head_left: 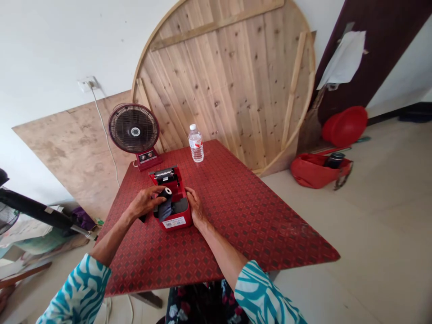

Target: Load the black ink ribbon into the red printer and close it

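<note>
A small red printer (175,215) with its lid open sits on the red patterned table (243,216). My left hand (146,201) is closed around a dark roll (165,202), which it holds over the printer's open compartment. Against the printer's right side rests my right hand (195,207), fingers lying along the casing. A white label shows on the printer's front face.
A red desk fan (134,131) stands at the table's far left corner, a clear water bottle (196,143) at the far edge. A round wooden tabletop (229,76) leans on the wall. A red bag (317,170) and red basin (344,126) lie on the floor to the right.
</note>
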The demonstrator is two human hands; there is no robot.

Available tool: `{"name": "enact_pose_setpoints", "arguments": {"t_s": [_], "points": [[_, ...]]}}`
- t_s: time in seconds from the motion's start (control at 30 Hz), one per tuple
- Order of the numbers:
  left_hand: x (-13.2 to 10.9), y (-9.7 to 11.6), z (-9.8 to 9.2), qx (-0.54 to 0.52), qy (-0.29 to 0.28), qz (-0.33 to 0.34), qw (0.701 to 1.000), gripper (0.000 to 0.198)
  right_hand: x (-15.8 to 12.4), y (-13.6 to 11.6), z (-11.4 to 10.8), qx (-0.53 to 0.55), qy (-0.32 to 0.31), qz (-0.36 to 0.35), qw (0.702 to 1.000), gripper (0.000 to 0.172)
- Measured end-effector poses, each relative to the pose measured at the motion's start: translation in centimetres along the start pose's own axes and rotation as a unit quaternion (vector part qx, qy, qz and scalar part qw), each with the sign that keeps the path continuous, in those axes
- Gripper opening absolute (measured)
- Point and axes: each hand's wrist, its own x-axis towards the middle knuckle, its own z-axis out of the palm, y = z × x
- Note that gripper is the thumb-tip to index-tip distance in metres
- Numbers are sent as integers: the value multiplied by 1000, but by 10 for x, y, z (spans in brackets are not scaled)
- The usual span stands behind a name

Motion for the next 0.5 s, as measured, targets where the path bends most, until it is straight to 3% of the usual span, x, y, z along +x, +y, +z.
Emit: {"name": "enact_pose_setpoints", "arguments": {"t_s": [0.2,0.33,0.5], "points": [[31,9,11,112,-81,-4,990,37,-1,-9,4,2,8,13,1000,37],[50,12,21,217,-153,-21,964,30,-2,-11,4,-8,5,7,1000,36],[65,13,31,219,-206,-5,954,21,-2,-11,3,-9,2,9,1000,37]]}}
